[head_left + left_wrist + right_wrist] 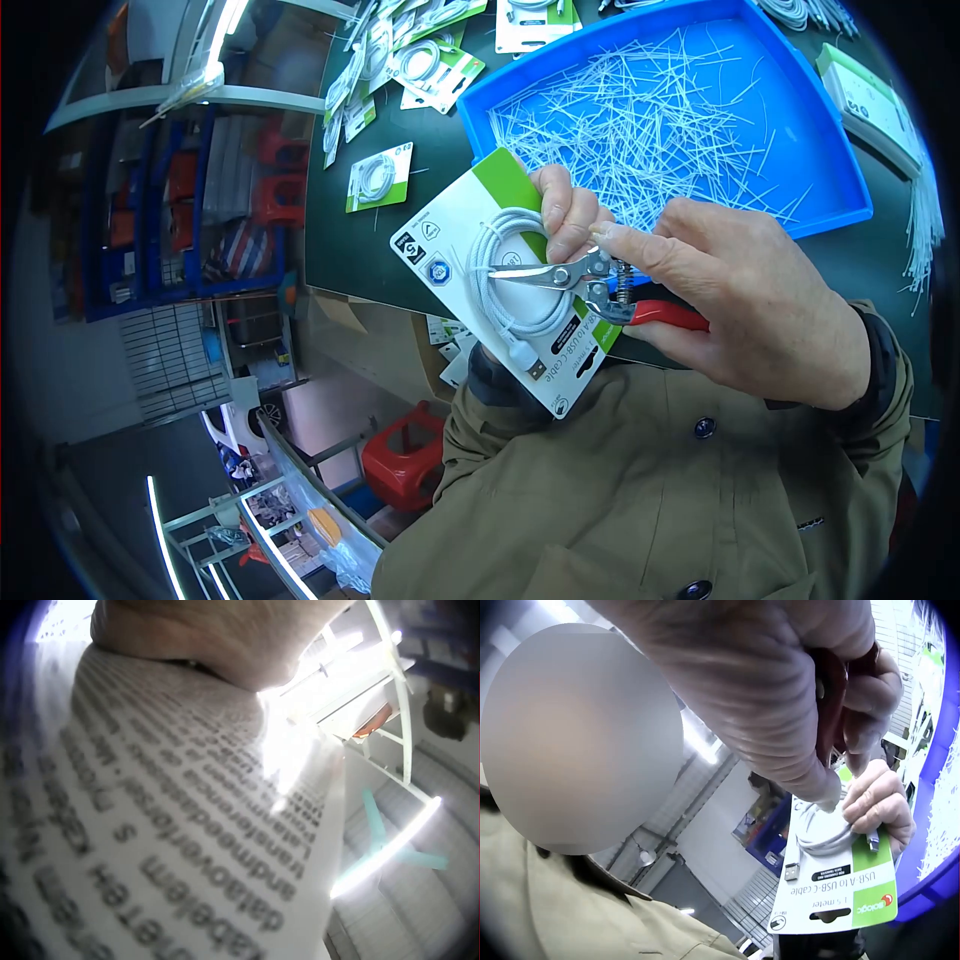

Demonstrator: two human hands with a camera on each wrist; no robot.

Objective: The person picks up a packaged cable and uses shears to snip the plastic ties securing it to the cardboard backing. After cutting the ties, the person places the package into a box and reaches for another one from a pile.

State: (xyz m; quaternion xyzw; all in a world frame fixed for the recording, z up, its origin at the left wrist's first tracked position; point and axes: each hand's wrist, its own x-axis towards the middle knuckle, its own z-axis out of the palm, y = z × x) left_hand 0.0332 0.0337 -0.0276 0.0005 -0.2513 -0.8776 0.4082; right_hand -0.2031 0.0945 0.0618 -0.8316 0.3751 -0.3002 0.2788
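A white and green card (pixel 440 225) with a coiled white cable (pixel 484 290) fastened on its front is tilted over the table. My left hand (pixel 572 212) grips the card's edge, its fingers curled over the front; most of the palm is behind the card. My right hand (pixel 755 290) holds red-handled cutters (pixel 672 316), whose metal blades lie across the coil. In the right wrist view the card (pixel 832 900) hangs below the red handles (pixel 831 697). Printed text on the card's back (pixel 187 810) fills the left wrist view, below part of the hand (pixel 202 637).
A blue tray (pixel 815 190) full of thin white strips stands behind my hands. More carded cables (pixel 420 65) lie at the table's back left, one card (pixel 380 178) apart from them. A white box (pixel 870 105) is at the right. A red stool (pixel 405 455) stands below the table.
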